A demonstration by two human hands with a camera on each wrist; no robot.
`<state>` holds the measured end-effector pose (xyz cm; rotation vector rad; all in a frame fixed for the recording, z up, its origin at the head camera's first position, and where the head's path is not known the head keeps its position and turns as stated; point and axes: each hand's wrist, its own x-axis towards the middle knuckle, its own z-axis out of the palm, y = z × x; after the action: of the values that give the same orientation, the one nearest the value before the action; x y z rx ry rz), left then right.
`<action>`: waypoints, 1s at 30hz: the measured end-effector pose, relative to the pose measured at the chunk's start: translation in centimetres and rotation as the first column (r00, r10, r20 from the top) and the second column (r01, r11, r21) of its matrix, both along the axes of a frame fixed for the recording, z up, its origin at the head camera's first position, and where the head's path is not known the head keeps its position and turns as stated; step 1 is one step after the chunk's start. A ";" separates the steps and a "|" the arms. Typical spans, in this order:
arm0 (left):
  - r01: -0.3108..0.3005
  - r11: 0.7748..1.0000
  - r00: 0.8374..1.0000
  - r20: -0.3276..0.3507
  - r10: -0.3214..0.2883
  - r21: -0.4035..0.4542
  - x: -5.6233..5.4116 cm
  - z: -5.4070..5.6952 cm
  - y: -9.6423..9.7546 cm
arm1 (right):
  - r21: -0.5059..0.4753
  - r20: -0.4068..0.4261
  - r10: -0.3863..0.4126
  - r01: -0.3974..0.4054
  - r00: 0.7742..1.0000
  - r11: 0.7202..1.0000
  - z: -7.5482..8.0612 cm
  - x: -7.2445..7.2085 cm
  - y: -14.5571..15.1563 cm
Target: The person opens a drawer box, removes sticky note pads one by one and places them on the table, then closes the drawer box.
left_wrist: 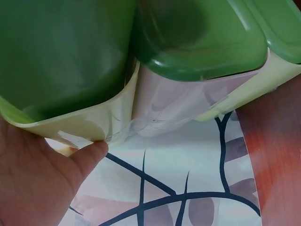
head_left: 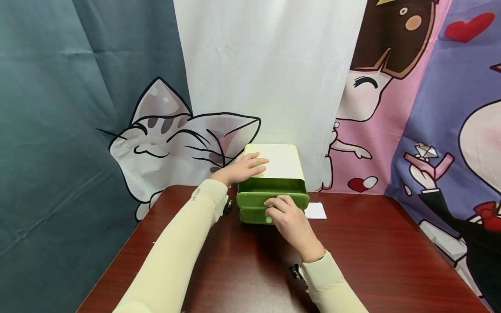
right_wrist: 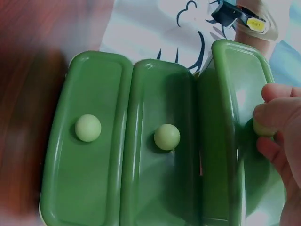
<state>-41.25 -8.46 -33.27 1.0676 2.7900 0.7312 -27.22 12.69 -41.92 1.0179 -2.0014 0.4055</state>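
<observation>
1. The right hand pinches the knob of the top drawer, with the thumb and fingers curled round it.

2. The left hand lies palm down over the left edge of the cabinet, well above and to the left of the right fingers. Its fingers lie roughly straight on the top and grip no knob; in the left wrist view its thumb touches the side wall.

3. The top drawer stands partly out: its front is right behind the right fingertips, and its inside shows between the two hands. The other two drawers are shut. The middle drawer is just below the right fingers, and the bottom drawer is lower still.

4. A white card lies on the table, to the right of the right fingers and beside the cabinet.

5. The step in hand looks to be sliding the top drawer while the left hand steadies the cabinet. I cannot tell whether the right hand is pulling or pushing.

6. The next move probably calls for a straight slide along the drawer's line, with the left fingers braced on the top; an off-line pull could jam the drawer or drag the cabinet.
</observation>
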 end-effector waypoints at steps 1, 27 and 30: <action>-0.004 1.000 1.000 0.007 0.004 0.004 0.0 0.0 0.0 | -0.013 0.009 -0.003 0.003 1.000 1.000 0.0 -0.2 -0.1; -0.027 1.000 0.997 0.078 0.026 0.010 0.1 0.3 0.2 | -0.143 0.174 -0.038 0.063 0.984 0.988 -1.7 -3.5 -0.5; -0.028 1.000 0.997 0.065 0.027 0.001 0.1 0.3 0.2 | -0.141 0.195 -0.029 0.057 0.980 0.988 -1.7 -3.6 -0.6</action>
<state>-41.15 -8.31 -32.96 0.9889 2.7549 0.7578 -30.83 12.12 -43.66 0.8700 -2.1265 0.6382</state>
